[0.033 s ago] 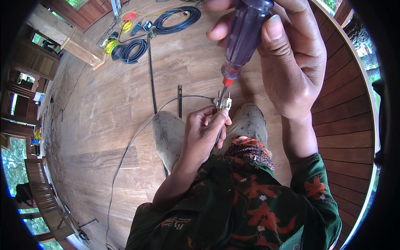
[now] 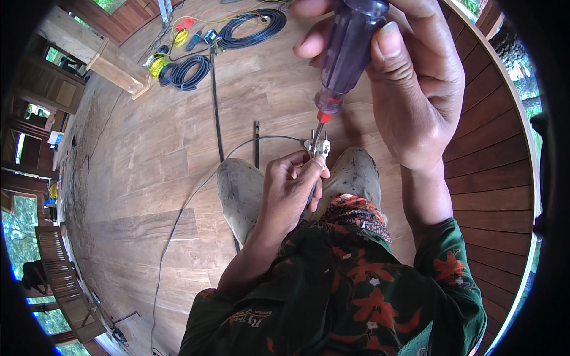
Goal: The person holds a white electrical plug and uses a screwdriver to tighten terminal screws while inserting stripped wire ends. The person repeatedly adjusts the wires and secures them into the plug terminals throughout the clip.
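My right hand (image 2: 415, 89) grips a screwdriver (image 2: 345, 59) by its translucent purple handle, fingers around it and thumb along the side. Its shaft, with a red collar at the handle, points down to a white two-pin electrical plug (image 2: 322, 146). The tip appears to meet the plug's inner face, but the exact contact is too small to tell. My left hand (image 2: 291, 184) pinches the plug between thumb and fingers, pins pointing away from me. A thin grey cable (image 2: 196, 193) runs from the plug's left side to the floor, and a dark cord shows below my left fingers.
Beyond my knees, coiled black cables (image 2: 254, 28), a yellow cord (image 2: 157, 66) and a power tool (image 2: 209, 37) lie on the wooden floor (image 2: 148, 160). A dark bar (image 2: 257, 145) lies ahead. A wooden post (image 2: 122, 71) stands left; a plank wall (image 2: 490, 184) curves along the right.
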`<action>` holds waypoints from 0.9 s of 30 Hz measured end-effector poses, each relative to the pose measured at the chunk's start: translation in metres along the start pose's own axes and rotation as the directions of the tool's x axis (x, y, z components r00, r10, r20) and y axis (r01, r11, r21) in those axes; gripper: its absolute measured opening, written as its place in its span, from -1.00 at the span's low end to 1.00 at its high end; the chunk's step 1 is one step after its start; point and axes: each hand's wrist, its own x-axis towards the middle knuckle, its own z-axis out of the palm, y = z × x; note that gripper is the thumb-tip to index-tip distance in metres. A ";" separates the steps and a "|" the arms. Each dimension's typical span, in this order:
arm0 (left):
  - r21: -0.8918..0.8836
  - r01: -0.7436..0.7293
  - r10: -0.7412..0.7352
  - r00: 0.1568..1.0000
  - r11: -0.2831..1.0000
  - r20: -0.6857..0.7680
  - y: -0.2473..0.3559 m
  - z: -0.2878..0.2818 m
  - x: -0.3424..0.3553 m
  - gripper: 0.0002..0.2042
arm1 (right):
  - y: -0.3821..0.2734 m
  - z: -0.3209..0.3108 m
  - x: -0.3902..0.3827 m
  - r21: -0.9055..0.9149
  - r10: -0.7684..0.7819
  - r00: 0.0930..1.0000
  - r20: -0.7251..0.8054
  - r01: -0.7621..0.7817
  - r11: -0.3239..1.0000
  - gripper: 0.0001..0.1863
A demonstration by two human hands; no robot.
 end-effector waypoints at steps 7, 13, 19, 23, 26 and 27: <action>-0.011 -0.017 0.017 0.999 1.000 -0.029 -0.006 0.002 0.001 -0.74 | -0.010 0.011 -0.005 -0.053 0.094 0.995 -0.023 -0.095 0.994 -0.52; 0.025 -0.004 0.004 1.000 1.000 0.011 -0.009 -0.004 0.001 -0.73 | -0.012 0.013 -0.007 -0.050 0.110 0.993 -0.029 -0.111 0.993 -0.52; 0.036 -0.018 0.018 1.000 0.999 -0.010 -0.013 0.000 0.000 -0.72 | -0.012 0.015 -0.007 -0.047 0.120 0.992 -0.035 -0.122 0.991 -0.51; 0.053 -0.018 0.018 1.000 0.998 0.004 -0.016 -0.003 0.001 -0.72 | -0.016 0.015 -0.006 -0.043 0.139 0.990 -0.040 -0.140 0.989 -0.50; 0.072 -0.038 0.038 0.999 0.997 0.001 -0.017 -0.003 0.000 -0.72 | -0.018 0.015 -0.007 -0.022 0.164 0.985 -0.051 -0.165 0.986 -0.49; 0.084 -0.054 0.054 0.999 0.995 0.001 -0.017 -0.004 0.000 -0.72 | -0.017 0.016 -0.006 -0.015 0.166 0.984 -0.057 -0.168 0.986 -0.49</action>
